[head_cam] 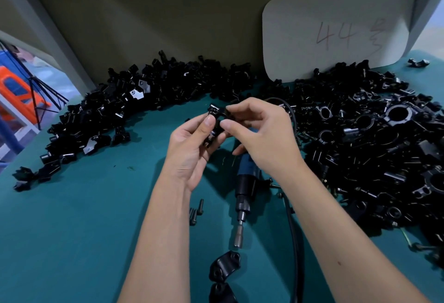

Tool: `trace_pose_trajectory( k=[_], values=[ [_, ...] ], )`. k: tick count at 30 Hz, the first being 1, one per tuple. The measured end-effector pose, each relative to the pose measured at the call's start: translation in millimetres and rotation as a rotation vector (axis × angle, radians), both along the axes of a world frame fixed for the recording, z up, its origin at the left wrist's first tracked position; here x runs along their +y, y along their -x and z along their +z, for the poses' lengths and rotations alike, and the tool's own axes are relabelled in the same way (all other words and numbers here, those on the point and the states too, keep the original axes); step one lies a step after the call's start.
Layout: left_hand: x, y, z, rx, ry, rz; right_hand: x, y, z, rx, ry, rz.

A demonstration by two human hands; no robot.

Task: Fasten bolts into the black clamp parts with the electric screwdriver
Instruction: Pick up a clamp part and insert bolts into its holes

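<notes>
Clamp (217,120) held up above the mat (84,218), mid-frame, between both hands. Left hand (189,151) grips it from below, thumb pressed on its near face. Right hand (259,134) pinches its right side with thumb and forefinger. A bolt (211,109) seems to stand in the top-left of the clamp; how deep it sits cannot be told.

Step in hand, as judged: seating bolts by finger before driving. Best to keep the halves squared, start threads straight, and hold the clamp firm in the left hand so the right is free for the tool.

Screwdriver (245,194) lies on the mat just below the right wrist, bit toward the person, cord (294,230) trailing alongside. Loose bolts (195,211) to its left; two clamp halves (224,268) at the near edge.

Piles (372,146) crowd right and back; open mat lies left and near.
</notes>
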State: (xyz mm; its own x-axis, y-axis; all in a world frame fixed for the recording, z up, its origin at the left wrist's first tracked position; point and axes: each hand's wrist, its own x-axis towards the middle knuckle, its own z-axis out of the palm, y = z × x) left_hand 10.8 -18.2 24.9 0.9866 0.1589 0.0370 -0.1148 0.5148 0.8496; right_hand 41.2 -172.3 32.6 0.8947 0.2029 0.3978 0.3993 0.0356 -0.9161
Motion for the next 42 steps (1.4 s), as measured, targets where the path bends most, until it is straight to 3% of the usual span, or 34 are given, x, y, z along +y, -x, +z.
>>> trace_pose_trajectory(
  k=[5, 12, 18, 30, 37, 39, 42],
  values=[
    [7.0, 1.8, 0.9, -0.014, -0.034, -0.021, 0.6, 0.6, 1.4, -0.079, 0.072, -0.011],
    [-9.9, -5.8, -1.7, 0.033, 0.025, -0.036, -22.8, -7.5, 3.5, 0.043, 0.030, 0.066],
    [-28.1, -8.8, 0.4, 0.013, 0.060, -0.053, -43.8, -14.4, 17.0, 0.032, 0.178, 0.048],
    [-39.8, -9.4, 7.3, 0.081, 0.108, -0.118, -60.1, -17.2, 19.6, 0.035, 0.150, 0.065],
    [-40.0, -12.1, 5.4, 0.097, 0.082, -0.051, -63.8, -17.4, 20.9, 0.076, 0.212, 0.011],
    [-36.0, -13.6, 3.9, 0.109, 0.102, 0.006, -65.3, -22.0, 19.1, 0.070, 0.372, -0.143],
    [-27.3, -14.9, 1.6, 0.113, 0.119, 0.085, -59.5, -22.9, 7.9, -0.026, 0.894, -0.277]
  ],
)
